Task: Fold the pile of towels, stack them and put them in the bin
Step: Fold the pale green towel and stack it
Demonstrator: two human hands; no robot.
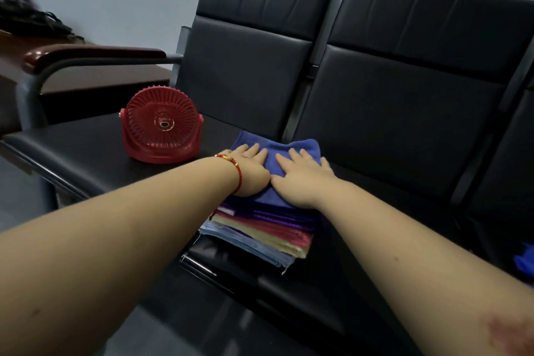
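Head view — left hand [250,171] and right hand [303,179], fingers flat and spread, press blue towel [281,150] atop folded towel stack [260,228] on black seat [86,150] — likely smoothing the fold. Bin unseen.

Blue towel [281,147] flat atop folded stack [260,228] — purple, red, yellow, pale blue — on black seat [86,147].

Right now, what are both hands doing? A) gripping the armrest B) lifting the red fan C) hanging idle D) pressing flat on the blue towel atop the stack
D: left hand and right hand lie flat, fingers straight, on the blue towel topping the stack.
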